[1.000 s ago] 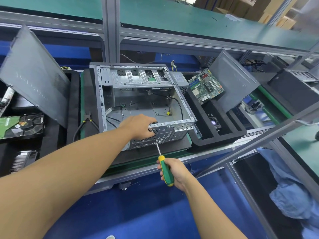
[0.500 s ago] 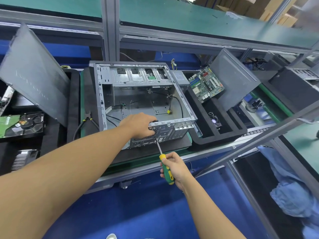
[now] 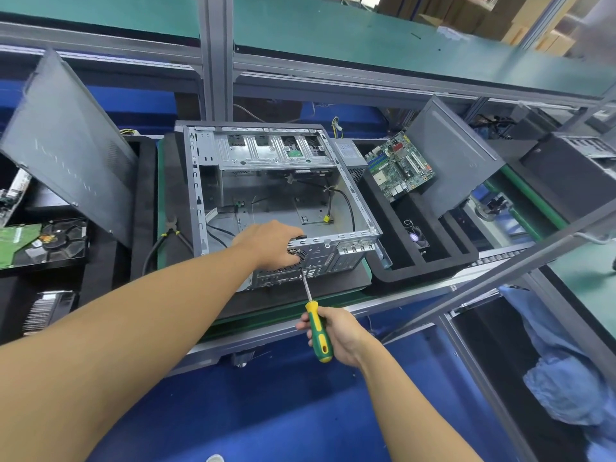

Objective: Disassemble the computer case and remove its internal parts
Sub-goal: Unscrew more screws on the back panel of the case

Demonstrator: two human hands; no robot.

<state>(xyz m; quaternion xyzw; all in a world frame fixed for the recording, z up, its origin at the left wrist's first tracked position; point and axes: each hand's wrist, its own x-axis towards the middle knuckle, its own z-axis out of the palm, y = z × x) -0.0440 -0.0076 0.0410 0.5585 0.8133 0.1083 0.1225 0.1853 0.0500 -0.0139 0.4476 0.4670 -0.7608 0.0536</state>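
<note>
The open grey computer case (image 3: 276, 195) lies on its side on a dark mat, almost empty inside apart from a few cables. My left hand (image 3: 266, 245) reaches over its near rear wall, fingers curled over the top edge at the fan grille. My right hand (image 3: 343, 335) grips the green and yellow screwdriver (image 3: 318, 331). Its shaft points up to the rear wall, and the tip touches just below my left hand.
A motherboard (image 3: 400, 165), power supply (image 3: 348, 153) and small fan (image 3: 416, 238) lie in the black foam tray (image 3: 426, 261) on the right. Side panels lean at left (image 3: 66, 145) and right (image 3: 453, 155). Pliers (image 3: 170, 235) and a hard drive (image 3: 43, 241) lie to the left.
My right hand has shifted slightly with the screwdriver while the tip stays at the rear wall. My left hand keeps its place on the case.
</note>
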